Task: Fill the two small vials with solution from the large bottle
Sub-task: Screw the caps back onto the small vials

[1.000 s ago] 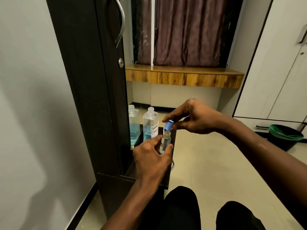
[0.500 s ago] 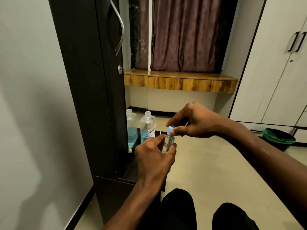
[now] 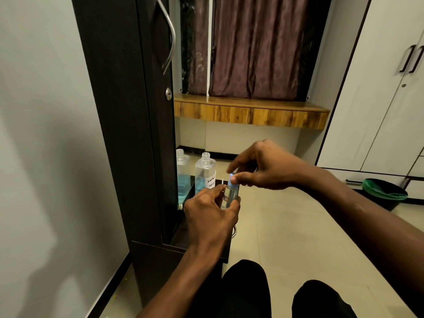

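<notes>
While the left hand (image 3: 210,211) pinches a small vial (image 3: 230,195) upright above the dark surface (image 3: 183,235), the right hand (image 3: 263,167) pinches its blue cap (image 3: 232,176), apparently capping, leaving the uncapped large bottle (image 3: 205,174) behind for the next vial.

Blue cap (image 3: 232,176) on clear vial (image 3: 230,195); blue solution in large bottle (image 3: 205,173); maroon curtain (image 3: 257,47).

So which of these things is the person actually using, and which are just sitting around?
In use:
- small vial, held by left hand
- blue cap, pinched by right hand
- large bottle, uncapped, labelled

Just there:
- green-lined bin
- curtain
- white wardrobe
- wooden ledge
</notes>
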Motion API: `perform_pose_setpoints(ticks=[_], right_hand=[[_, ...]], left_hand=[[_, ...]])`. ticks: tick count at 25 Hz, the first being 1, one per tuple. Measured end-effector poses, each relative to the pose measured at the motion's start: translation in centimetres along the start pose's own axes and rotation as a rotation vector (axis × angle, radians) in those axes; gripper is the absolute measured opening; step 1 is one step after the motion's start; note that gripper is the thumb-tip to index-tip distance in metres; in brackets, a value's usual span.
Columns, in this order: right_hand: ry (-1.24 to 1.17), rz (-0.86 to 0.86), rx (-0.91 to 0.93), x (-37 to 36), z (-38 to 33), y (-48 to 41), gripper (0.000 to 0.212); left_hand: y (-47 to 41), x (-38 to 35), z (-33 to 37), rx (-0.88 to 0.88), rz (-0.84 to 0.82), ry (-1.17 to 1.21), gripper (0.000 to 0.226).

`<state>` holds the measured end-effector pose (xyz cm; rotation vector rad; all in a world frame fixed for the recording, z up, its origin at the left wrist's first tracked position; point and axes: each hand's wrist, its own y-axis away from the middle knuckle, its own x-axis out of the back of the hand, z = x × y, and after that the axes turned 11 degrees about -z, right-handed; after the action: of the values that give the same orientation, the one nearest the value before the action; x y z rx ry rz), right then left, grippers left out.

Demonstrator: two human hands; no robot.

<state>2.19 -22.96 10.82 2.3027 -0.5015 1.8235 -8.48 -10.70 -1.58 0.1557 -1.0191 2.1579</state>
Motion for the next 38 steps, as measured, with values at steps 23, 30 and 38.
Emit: perform_pose_setpoints(ticks=[23, 30, 38], right_hand=[[-0.009, -0.003, -0.068, -1.9, -0.7, -2.2, 0.026], [-0.037, -0.029, -0.036, -4.5, -0.4, -3.2, 0.028], [0.019, -0.051, -0.106, -9.3, 2.1, -6.2, 0.038]], left_hand=[[-0.1, -0.1, -1.8, 0.039, -0.019, -0.026, 0.034], [0.8, -0.6, -4.4, 0.095, -0.009, 0.012, 0.039], [3.1, -1.2, -9.7, 0.272, -0.055, -0.066, 0.065]])
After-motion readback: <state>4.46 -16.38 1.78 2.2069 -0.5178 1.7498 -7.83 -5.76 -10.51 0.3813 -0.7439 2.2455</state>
